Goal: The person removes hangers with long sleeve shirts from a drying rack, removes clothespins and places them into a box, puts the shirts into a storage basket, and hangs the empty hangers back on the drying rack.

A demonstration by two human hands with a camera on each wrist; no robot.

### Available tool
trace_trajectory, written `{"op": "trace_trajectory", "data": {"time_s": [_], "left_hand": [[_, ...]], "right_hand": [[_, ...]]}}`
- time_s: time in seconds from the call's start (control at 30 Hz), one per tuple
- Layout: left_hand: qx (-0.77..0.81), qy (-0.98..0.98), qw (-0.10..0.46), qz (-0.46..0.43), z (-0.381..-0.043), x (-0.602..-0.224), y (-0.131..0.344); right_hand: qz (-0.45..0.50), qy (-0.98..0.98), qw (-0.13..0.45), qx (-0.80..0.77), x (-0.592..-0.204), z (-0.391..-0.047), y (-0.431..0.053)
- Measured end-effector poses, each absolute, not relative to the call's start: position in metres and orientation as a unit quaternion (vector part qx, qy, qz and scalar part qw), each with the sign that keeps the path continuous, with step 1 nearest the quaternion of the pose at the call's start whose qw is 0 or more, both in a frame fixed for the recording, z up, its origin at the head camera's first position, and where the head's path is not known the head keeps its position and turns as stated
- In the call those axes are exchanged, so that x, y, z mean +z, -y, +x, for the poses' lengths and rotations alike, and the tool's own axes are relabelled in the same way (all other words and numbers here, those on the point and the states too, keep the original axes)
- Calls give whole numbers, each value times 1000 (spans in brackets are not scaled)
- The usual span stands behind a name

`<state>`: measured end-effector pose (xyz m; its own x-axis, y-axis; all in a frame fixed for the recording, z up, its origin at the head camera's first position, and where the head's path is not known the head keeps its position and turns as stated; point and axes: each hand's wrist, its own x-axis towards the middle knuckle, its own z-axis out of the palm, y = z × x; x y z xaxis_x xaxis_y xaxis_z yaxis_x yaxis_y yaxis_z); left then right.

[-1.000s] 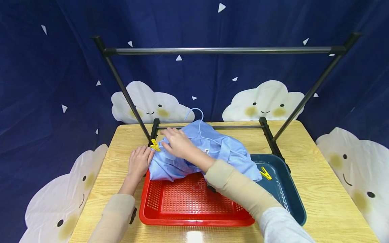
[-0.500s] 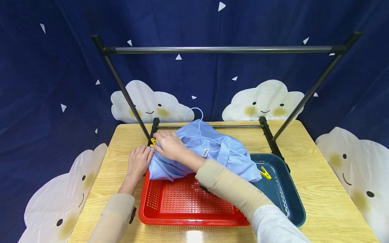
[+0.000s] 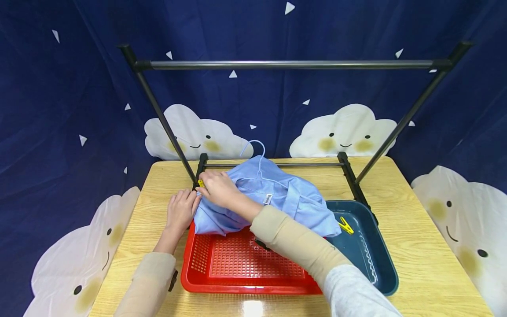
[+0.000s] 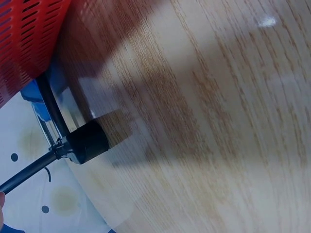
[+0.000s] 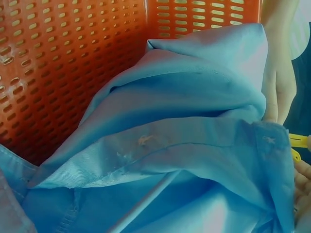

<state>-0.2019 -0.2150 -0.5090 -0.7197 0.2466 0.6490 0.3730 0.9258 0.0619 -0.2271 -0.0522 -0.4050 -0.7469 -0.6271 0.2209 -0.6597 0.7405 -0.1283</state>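
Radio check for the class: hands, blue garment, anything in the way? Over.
Right hand pinching yellow clip; left hand alongside, grip unclear. Blue garment on hanger, partly over red basket, left end at clip. No obstruction seen.

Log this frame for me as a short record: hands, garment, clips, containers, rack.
Right hand: pinches a yellow clip at the garment's left end
Left hand: touches that end; grip unclear
Garment: light blue, hanger at the neckline, partly over the red basket
Second clip: yellow, by the garment's right end; whether attached, unclear
Tray: dark blue-green, partly under the garment
Rack bar: above; the hanger's hook is not on it
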Motion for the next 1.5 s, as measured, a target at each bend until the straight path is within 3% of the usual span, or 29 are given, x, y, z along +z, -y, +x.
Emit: {"op": "trace_trajectory", "data": {"time_s": [0.5, 1.5], "left_hand": [[-87, 931, 313, -166, -201, -506, 215], [-81, 921, 339, -173, -202, -509, 215]], "right_hand": [[332, 931, 97, 116, -410, -233, 47], [335, 899, 128, 250, -404, -239, 39]]}}
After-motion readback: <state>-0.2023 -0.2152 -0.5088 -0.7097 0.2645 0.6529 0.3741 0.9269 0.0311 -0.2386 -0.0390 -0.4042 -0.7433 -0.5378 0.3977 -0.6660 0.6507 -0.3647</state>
